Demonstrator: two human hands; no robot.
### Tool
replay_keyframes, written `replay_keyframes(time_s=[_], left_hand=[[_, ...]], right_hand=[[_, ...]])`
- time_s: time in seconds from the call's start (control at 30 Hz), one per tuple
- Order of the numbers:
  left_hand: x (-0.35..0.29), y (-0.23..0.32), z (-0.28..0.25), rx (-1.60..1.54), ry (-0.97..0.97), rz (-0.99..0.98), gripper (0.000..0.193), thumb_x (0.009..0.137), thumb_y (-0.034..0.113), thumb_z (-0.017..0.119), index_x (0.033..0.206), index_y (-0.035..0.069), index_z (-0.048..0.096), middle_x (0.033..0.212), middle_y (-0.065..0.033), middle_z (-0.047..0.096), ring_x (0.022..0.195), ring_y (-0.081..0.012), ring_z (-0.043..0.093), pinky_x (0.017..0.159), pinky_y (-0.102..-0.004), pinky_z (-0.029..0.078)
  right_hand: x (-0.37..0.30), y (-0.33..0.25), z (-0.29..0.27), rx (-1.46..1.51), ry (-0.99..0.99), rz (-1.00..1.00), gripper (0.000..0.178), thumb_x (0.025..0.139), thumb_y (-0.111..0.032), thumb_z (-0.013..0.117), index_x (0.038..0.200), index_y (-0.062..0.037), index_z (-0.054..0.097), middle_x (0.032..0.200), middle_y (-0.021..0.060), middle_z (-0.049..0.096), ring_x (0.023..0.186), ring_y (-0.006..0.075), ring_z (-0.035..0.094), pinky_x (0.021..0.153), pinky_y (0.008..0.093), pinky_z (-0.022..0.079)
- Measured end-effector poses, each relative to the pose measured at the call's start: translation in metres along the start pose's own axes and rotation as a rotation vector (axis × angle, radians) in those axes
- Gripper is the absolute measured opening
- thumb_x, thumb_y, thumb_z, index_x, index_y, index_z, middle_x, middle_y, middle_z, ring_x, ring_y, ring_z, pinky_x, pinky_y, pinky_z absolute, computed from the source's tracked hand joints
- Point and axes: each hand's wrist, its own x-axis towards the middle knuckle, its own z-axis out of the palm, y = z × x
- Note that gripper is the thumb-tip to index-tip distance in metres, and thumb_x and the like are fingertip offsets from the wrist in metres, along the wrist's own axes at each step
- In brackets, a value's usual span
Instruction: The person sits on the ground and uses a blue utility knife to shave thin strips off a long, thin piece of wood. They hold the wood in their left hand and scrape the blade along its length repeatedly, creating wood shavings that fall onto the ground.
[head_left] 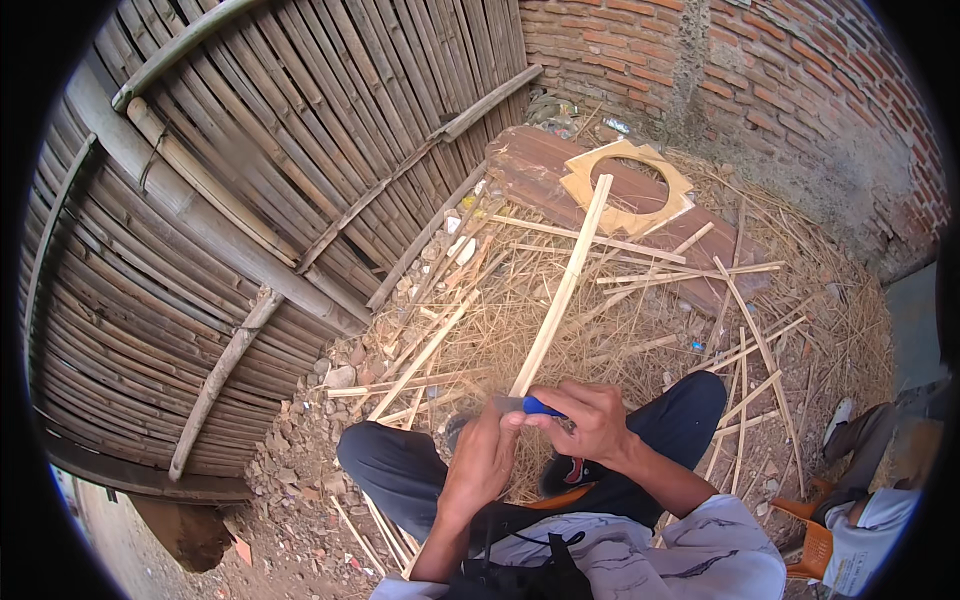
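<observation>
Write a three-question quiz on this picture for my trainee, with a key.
1. Which hand grips the blue handle?
2. True or false: the frame with the round hole lies on the brown board.
3. In the picture, the far end of the long pale strip overlaps:
A) the brick wall
B) the frame with the round hole
C) the bamboo wall

Key
1. The right hand.
2. True.
3. B.

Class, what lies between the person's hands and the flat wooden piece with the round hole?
The head view shows a long pale strip, loose straw, a crosswise slat and some brown board.
</observation>
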Motion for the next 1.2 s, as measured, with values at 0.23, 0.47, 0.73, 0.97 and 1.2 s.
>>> replay_keyframes(time_s=[0.23, 0.47, 0.73, 0.97, 1.2], left_hand=[[0.002, 0.003, -0.001, 0.087, -0.01, -0.067, 0.033, 0.116, 0.029, 0.052, 0.119, -0.003, 0.059, 0.08, -0.0293, 0.065, 0.079, -0.0551, 0.064, 0.067, -0.0572, 0.047], [-0.013, -0.005, -0.006, 0.111, -0.035, -0.15, 0.033, 0.118, 0.03, 0.049, 0.109, -0.001, 0.057, 0.07, -0.0206, 0.061, 0.066, -0.0398, 0.064, 0.062, -0.0491, 0.047], [-0.024, -0.027, -0.019, 0.067, 0.026, -0.16, 0.029, 0.116, 0.028, 0.055, 0.108, 0.0, 0.058, 0.071, -0.0245, 0.061, 0.067, -0.0495, 0.062, 0.062, -0.0532, 0.046], [-0.008, -0.009, -0.009, 0.011, -0.055, -0.163, 0.029, 0.114, 0.029, 0.059, 0.118, 0.0, 0.059, 0.078, -0.024, 0.064, 0.073, -0.0479, 0.065, 0.066, -0.0498, 0.048], [-0.001, 0.002, -0.002, -0.014, 0.015, -0.063, 0.029, 0.114, 0.028, 0.058, 0.118, -0.001, 0.059, 0.085, -0.028, 0.068, 0.081, -0.0531, 0.066, 0.07, -0.0542, 0.05]], right_hand=[[0.005, -0.001, -0.001, -0.061, 0.023, -0.005, 0.032, 0.09, -0.036, 0.085, 0.11, -0.011, 0.081, 0.075, 0.0044, 0.069, 0.059, 0.0238, 0.069, 0.052, 0.0371, 0.053], [0.025, 0.048, -0.018, -0.158, 0.306, 0.214, 0.029, 0.098, -0.034, 0.08, 0.108, -0.0065, 0.082, 0.073, 0.0069, 0.07, 0.056, 0.0219, 0.064, 0.053, 0.0364, 0.047], [0.032, 0.103, -0.079, -0.076, 0.44, 0.394, 0.034, 0.103, -0.029, 0.077, 0.115, 0.0028, 0.078, 0.08, 0.0108, 0.075, 0.065, 0.019, 0.064, 0.061, 0.0334, 0.049], [0.003, 0.025, -0.011, 0.046, 0.062, 0.073, 0.033, 0.095, -0.034, 0.083, 0.11, -0.0046, 0.08, 0.083, 0.0091, 0.075, 0.066, 0.0238, 0.073, 0.058, 0.0348, 0.055], [-0.002, 0.001, 0.007, -0.005, 0.05, -0.035, 0.034, 0.091, -0.036, 0.085, 0.112, -0.0096, 0.08, 0.076, 0.0049, 0.07, 0.059, 0.0235, 0.069, 0.053, 0.0368, 0.052]])
